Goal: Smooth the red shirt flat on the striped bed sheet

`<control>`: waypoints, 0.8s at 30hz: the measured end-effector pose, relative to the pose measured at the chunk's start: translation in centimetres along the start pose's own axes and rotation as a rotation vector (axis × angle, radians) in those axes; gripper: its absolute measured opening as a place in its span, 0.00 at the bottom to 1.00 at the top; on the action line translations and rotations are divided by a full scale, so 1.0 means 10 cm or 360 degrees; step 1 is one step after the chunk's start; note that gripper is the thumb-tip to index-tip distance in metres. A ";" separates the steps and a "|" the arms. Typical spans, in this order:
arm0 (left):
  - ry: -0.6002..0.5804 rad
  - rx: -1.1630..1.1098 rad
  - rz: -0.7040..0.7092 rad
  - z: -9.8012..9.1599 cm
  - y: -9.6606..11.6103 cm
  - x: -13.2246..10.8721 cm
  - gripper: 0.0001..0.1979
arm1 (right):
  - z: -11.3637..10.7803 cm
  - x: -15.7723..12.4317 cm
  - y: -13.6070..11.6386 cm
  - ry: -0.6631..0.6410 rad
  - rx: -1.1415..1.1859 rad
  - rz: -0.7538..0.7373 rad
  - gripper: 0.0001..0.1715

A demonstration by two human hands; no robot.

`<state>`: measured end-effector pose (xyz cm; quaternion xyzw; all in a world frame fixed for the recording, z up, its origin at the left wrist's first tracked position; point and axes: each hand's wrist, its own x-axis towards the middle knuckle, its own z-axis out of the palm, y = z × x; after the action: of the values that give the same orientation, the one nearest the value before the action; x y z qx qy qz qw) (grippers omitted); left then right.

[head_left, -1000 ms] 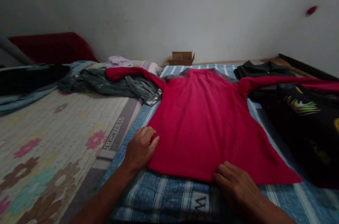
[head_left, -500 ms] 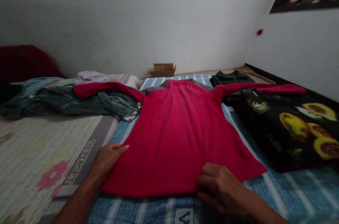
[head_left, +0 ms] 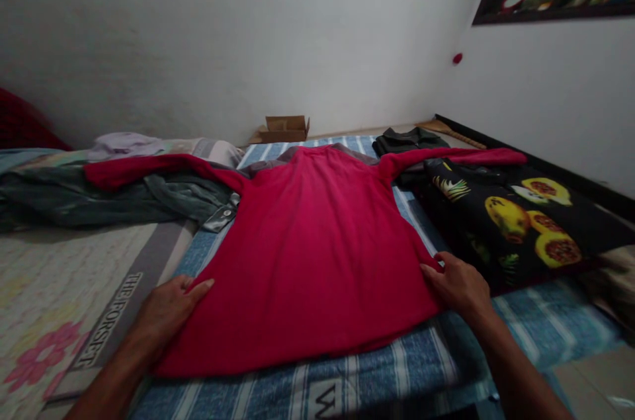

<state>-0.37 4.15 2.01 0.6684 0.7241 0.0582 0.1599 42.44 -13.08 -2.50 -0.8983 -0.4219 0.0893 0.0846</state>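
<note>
Lying flat on a striped sheet (head_left: 377, 374), a red shirt (head_left: 312, 254) is pressed at its lower corners by the left hand (head_left: 169, 307) and right hand (head_left: 459, 284), fingers loosely curled, nothing gripped.

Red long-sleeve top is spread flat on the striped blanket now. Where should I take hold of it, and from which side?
Probably at the two lower corners of the red top, coming in from the near edge. It lies flat with sleeves spread, and its hem is nearest. The left hand rests on the left corner; the right hand on the right side edge. The sleeves drape over the grey garment and fruit-print cloth, so they're harder to reach.
</note>
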 end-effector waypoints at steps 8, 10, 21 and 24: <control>0.0025 -0.0045 0.0013 -0.04 -0.02 -0.06 0.16 | 0.02 0.09 0.18 -0.0206 0.0407 0.0045 0.21; -0.0012 -0.0055 0.0012 -0.03 -0.03 -0.05 0.15 | 0.03 0.07 0.18 -0.0251 0.0806 0.0090 0.22; -0.0087 -0.0096 0.0110 -0.04 -0.03 -0.08 0.18 | 0.05 0.09 0.22 -0.0353 0.1854 0.0455 0.08; -0.0090 -0.0059 0.0175 -0.02 -0.07 -0.06 0.18 | 0.04 0.08 0.19 -0.0324 0.1767 0.0494 0.10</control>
<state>-1.12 3.53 2.12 0.7055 0.6802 0.0614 0.1893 44.20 -13.63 -3.42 -0.7576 -0.1816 0.3941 0.4875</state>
